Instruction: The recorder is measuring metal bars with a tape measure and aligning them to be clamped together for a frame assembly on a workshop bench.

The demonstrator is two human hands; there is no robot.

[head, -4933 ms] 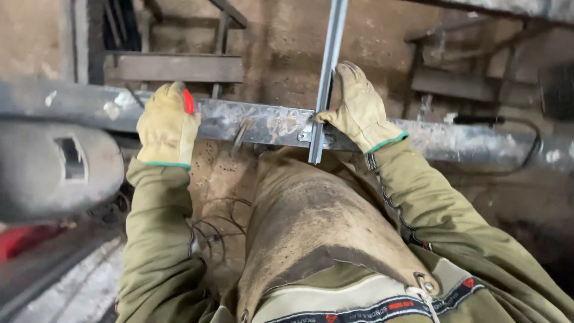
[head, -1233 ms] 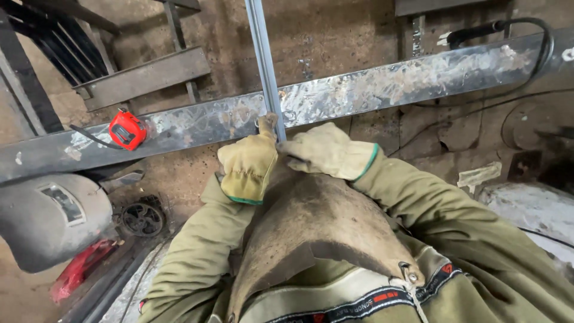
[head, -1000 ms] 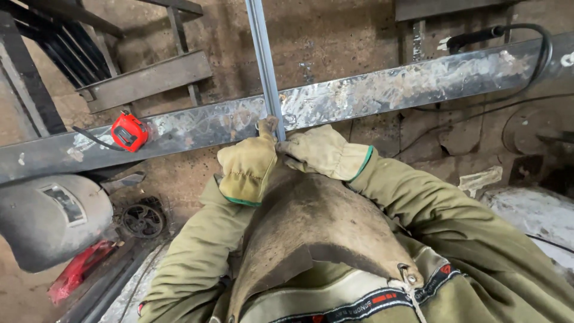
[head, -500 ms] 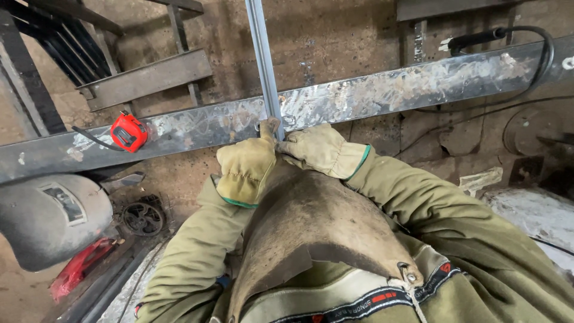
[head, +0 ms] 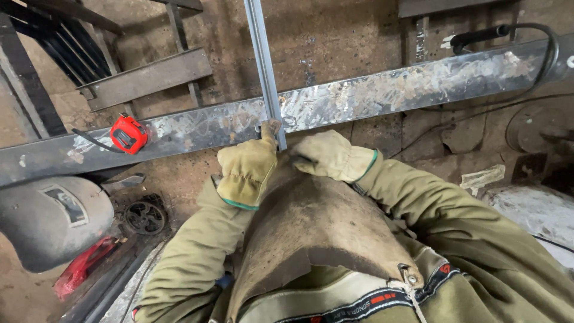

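Both gloved hands meet at the near end of a thin steel strip [head: 263, 66]: left hand [head: 246, 170] curled around it, right hand [head: 330, 155] closed beside it, touching the wide steel beam [head: 418, 90].

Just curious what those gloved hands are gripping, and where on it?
The left hand pinches the near end of the thin metal bar where it crosses the wide steel beam; the right hand lies beside it.

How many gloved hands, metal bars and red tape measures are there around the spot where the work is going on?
Gloved hands: 2, left hand and right hand
Metal bars: 2, thin upright bar crossing long flat beam
Red tape measures: 1, tape measure on the beam
Total: 5
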